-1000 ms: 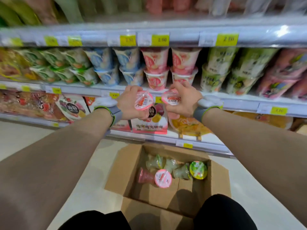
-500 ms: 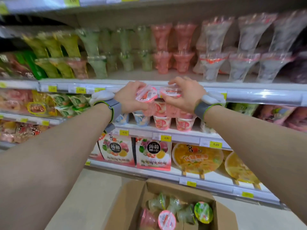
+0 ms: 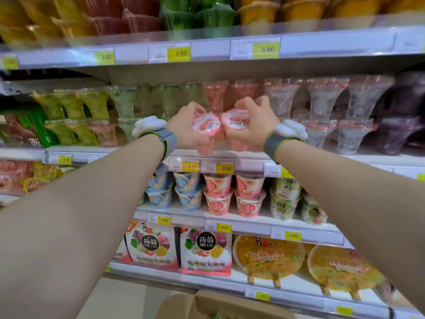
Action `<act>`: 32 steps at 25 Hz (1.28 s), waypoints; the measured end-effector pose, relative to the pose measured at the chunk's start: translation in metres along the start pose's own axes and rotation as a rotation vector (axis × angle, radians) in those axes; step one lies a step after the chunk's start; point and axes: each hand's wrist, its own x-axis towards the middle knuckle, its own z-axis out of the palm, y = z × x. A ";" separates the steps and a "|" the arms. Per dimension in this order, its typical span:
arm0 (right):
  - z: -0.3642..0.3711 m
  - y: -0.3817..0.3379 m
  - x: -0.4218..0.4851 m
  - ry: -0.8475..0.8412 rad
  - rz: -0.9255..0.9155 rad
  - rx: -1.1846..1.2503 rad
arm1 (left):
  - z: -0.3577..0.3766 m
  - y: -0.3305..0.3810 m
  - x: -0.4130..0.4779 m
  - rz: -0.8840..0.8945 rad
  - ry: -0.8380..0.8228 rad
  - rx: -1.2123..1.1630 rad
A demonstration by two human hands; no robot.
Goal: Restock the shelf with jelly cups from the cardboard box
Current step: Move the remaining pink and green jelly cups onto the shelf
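My left hand [image 3: 187, 126] grips a pink jelly cup [image 3: 206, 127] with a pink-rimmed lid facing me. Beside it, my right hand [image 3: 251, 124] holds a second pink jelly cup [image 3: 235, 122]. Both cups hover side by side just above the front edge of the shelf [image 3: 241, 157], in front of a row of tall pink jelly cups [image 3: 215, 93]. Only the top edge of the cardboard box [image 3: 207, 305] shows at the bottom of the view; its contents are out of sight.
Green cups [image 3: 124, 102] stand left of the pink row and clear cups [image 3: 322, 97] right of it. The shelf below holds blue, pink and green tubs [image 3: 216, 194]. Lower down are jelly bags [image 3: 204, 249] and yellow bowls [image 3: 269, 256].
Both hands have risen with their pink cups from the lower shelf level to the shelf with the tall cups. My view has tilted upward, so the box has almost left the frame.
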 end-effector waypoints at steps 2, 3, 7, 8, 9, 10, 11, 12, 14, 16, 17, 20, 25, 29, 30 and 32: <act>0.000 0.001 0.006 -0.012 0.026 -0.022 | 0.003 0.001 0.008 -0.008 -0.002 0.004; 0.000 0.002 0.008 -0.016 0.038 -0.047 | 0.006 0.001 0.011 -0.008 -0.007 0.005; 0.008 0.003 0.014 -0.066 0.080 -0.154 | 0.015 -0.007 0.028 -0.009 -0.012 0.067; 0.012 0.004 0.016 -0.072 0.090 -0.195 | 0.016 -0.008 0.032 -0.018 -0.013 0.086; 0.015 0.007 0.020 -0.076 0.106 -0.233 | 0.020 -0.009 0.038 -0.032 -0.020 0.104; 0.017 0.008 0.022 -0.088 0.112 -0.263 | 0.022 -0.011 0.039 -0.056 -0.028 0.128; 0.020 0.010 0.024 -0.105 0.112 -0.296 | 0.025 -0.012 0.041 -0.077 -0.038 0.151; 0.021 0.012 0.027 -0.125 0.112 -0.330 | 0.027 -0.014 0.045 -0.097 -0.050 0.169; 0.023 0.014 0.031 -0.173 0.104 -0.383 | 0.030 -0.019 0.051 -0.122 -0.061 0.187; 0.025 0.014 0.032 -0.232 0.103 -0.421 | 0.032 -0.023 0.055 -0.117 -0.048 0.141; 0.027 0.016 0.034 -0.245 0.109 -0.432 | 0.035 -0.022 0.057 -0.107 -0.041 0.123; 0.034 0.023 0.040 -0.235 0.130 -0.423 | 0.045 -0.023 0.060 -0.091 0.017 0.172; 0.048 0.039 0.039 -0.198 0.084 -0.438 | 0.055 -0.032 0.065 -0.103 0.088 0.220; 0.049 0.037 0.029 -0.118 0.049 -0.474 | 0.060 -0.028 0.057 -0.112 0.088 0.155; 0.049 0.036 0.023 -0.054 -0.004 -0.471 | 0.063 -0.027 0.054 -0.124 0.102 0.121; 0.052 0.035 0.010 0.148 -0.144 -0.425 | 0.069 -0.026 0.047 -0.150 0.161 0.049</act>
